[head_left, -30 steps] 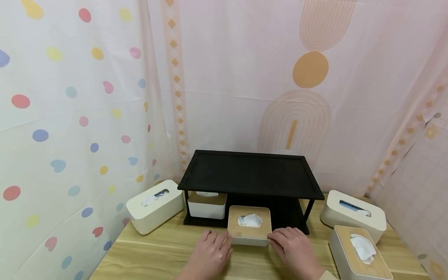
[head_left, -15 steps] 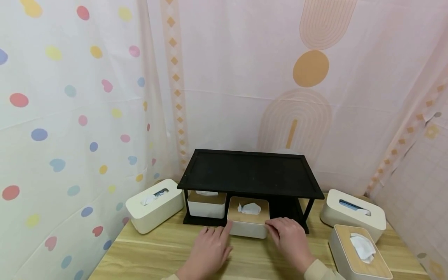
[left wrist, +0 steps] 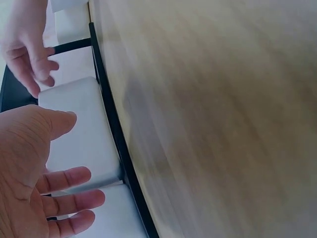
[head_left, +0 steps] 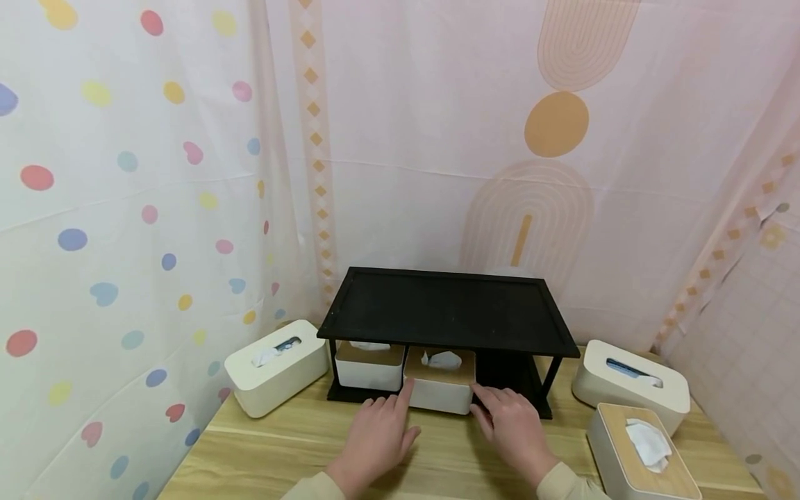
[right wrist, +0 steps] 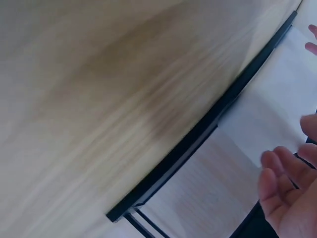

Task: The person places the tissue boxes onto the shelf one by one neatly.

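A white tissue box [head_left: 439,397] with a wooden lid and a tuft of tissue stands on the lower level of a black two-tier shelf [head_left: 446,309], its back part under the top board. My left hand [head_left: 378,436] touches its front left corner with an outstretched index finger. At the front right corner, my right hand [head_left: 514,429] rests its fingertips on or against the box. In the left wrist view the thumb and fingers of the left hand [left wrist: 25,158] are spread. The right wrist view shows the right hand [right wrist: 294,198] with loosely bent fingers beside the box.
A similar tissue box [head_left: 369,375] sits left of it on the shelf. A cream tissue box [head_left: 275,368] stands left of the shelf, another [head_left: 631,382] to the right. A wood-topped box [head_left: 644,451] lies nearest on the right of the wooden table [head_left: 250,465].
The tissue box between my hands has slid away from me and slightly left, from the shelf's front edge onto its lower level. Both hands have followed it forward, their fingers straightening.
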`<state>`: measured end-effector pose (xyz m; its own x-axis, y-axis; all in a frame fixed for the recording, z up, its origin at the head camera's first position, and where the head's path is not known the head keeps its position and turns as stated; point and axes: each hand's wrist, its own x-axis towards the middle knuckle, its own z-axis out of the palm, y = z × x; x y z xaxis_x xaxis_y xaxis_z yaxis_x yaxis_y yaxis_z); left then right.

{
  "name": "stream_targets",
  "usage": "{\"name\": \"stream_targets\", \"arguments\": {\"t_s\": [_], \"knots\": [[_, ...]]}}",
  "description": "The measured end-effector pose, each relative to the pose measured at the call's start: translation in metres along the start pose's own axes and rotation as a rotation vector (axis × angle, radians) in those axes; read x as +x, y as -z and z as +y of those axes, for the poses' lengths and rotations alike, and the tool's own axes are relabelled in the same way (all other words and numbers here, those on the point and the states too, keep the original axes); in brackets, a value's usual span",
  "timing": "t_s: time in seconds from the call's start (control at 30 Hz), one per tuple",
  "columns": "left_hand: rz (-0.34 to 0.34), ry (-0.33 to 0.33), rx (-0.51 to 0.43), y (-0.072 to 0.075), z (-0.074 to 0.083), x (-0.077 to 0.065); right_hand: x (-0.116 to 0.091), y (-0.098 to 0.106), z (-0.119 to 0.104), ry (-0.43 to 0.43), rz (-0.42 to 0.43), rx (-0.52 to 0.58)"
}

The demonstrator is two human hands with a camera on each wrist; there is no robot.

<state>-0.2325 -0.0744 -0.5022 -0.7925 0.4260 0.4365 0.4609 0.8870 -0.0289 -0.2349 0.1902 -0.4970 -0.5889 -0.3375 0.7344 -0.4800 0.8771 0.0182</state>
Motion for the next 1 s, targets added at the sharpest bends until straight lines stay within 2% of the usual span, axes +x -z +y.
{"name": "stream_targets", "arguments": {"t_s": [0.23, 0.37, 0.5, 0.67, 0.77, 0.9, 1.0], "knots": [[0.021, 0.042, 0.011, -0.001, -0.002, 0.012, -0.004, 0.004, 0.0, -0.071, -0.176, -0.02], [-0.027, 0.058, -0.002, -0.002, -0.003, 0.017, -0.002, 0.004, 0.001, -0.103, -0.266, 0.001], [-0.085, 0.074, -0.008, -0.003, -0.004, 0.022, 0.0, 0.005, 0.002, -0.118, -0.303, 0.035], [-0.094, 0.082, 0.012, -0.003, -0.005, 0.025, 0.004, 0.005, 0.002, -0.145, -0.335, 0.091], [-0.094, 0.086, 0.015, -0.002, -0.005, 0.026, 0.006, 0.005, 0.003, -0.16, -0.383, 0.119], [-0.127, 0.099, 0.008, -0.001, -0.006, 0.026, 0.008, 0.005, 0.004, -0.173, -0.446, 0.151], [-0.149, 0.104, -0.001, -0.001, -0.006, 0.027, 0.009, 0.005, 0.005, -0.177, -0.464, 0.164]]}}
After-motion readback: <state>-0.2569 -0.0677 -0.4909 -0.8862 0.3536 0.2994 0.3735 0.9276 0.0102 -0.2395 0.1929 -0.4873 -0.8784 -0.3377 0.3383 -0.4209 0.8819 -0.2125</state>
